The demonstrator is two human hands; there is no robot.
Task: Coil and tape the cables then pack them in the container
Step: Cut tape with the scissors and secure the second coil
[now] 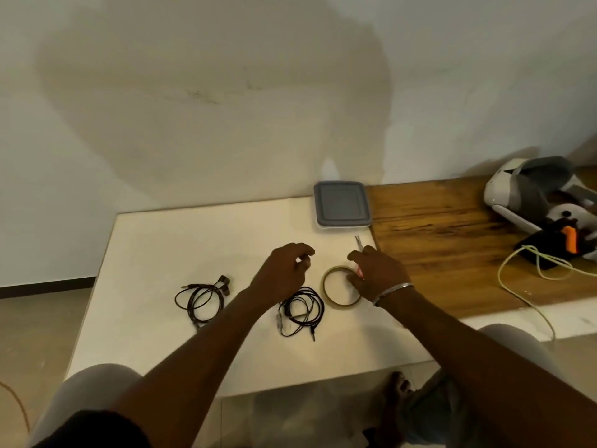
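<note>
Two black earphone cables lie loosely coiled on the white table [161, 253]: one cable [202, 299] at the left, the other cable [302, 310] just under my left wrist. My left hand [284, 270] hovers above the second cable with thumb and fingertips drawn together; whether anything is pinched there is not visible. A roll of clear tape [339, 306] lies flat beside it. My right hand [378, 274] rests at the roll's right edge and grips scissors [358, 243], their blades pointing away from me. The container [342, 205], with its grey lid on, sits at the back.
A wooden board [452, 240] adjoins the table on the right. It carries a white headset [529, 195], a black and orange device [562, 244] and a pale cord [523, 286] trailing off the edge. My knees and a foot show below the front edge.
</note>
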